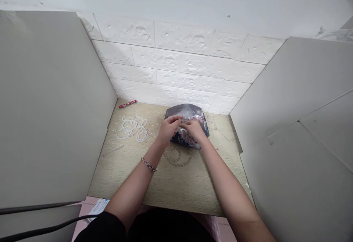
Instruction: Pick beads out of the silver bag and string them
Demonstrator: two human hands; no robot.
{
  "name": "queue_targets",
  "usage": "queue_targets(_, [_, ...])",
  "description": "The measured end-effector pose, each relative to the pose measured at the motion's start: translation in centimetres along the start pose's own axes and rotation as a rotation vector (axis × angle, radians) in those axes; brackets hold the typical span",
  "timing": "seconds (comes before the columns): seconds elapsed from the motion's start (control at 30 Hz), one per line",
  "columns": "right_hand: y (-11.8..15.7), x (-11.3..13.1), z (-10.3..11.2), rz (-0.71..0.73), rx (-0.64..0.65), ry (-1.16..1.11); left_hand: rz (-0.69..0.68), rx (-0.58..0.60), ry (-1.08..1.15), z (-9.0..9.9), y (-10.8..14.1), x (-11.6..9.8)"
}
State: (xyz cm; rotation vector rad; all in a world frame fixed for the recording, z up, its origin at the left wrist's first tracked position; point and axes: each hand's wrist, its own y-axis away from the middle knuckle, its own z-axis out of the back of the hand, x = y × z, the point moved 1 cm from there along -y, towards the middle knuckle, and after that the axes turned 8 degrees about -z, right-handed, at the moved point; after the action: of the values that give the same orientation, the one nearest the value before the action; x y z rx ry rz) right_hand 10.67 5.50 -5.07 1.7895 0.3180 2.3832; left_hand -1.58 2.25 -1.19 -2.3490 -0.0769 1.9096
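My left hand (pixel 167 129) and my right hand (pixel 194 129) meet fingertip to fingertip over a silver foil bag (pixel 202 111). Both are closed in a pinch; whatever is between the fingers is too small to make out. Small reddish, pink and clear beads (pixel 190 137) lie in the bag's opening, partly hidden by my right hand. Just below the hands, a strand of clear beads (pixel 180 165) curls on the wooden table (pixel 182 187), one end running up beneath my left hand. A beaded bracelet (pixel 149 165) circles my left wrist.
Coiled white bead strands (pixel 135 128) lie at the left. Behind them is a red narrow packet (pixel 128 104). A thin strand (pixel 224 135) lies at the right. Grey panels (pixel 55 106) flank the table, and a white brick-patterned wall (pixel 176 62) closes its back.
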Motion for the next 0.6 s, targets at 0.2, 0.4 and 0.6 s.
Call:
queue_targets(0.2, [-0.21, -0.31, -0.22, 0.137, -0.112, 0.543, 0.007, -0.006, 0.003, -0.10, 0.10, -0.23])
queue_targets(0.4, [-0.06, -0.24, -0.55, 0.144, -0.121, 0.595, 0.005, -0.003, 0.006, -0.17, 0.09, -0.28])
queue_targets(0.6, [0.04, 0.09, 0.06, -0.149, 0.159, -0.372, -0.003, 0.000, -0.019, -0.03, 0.10, -0.11])
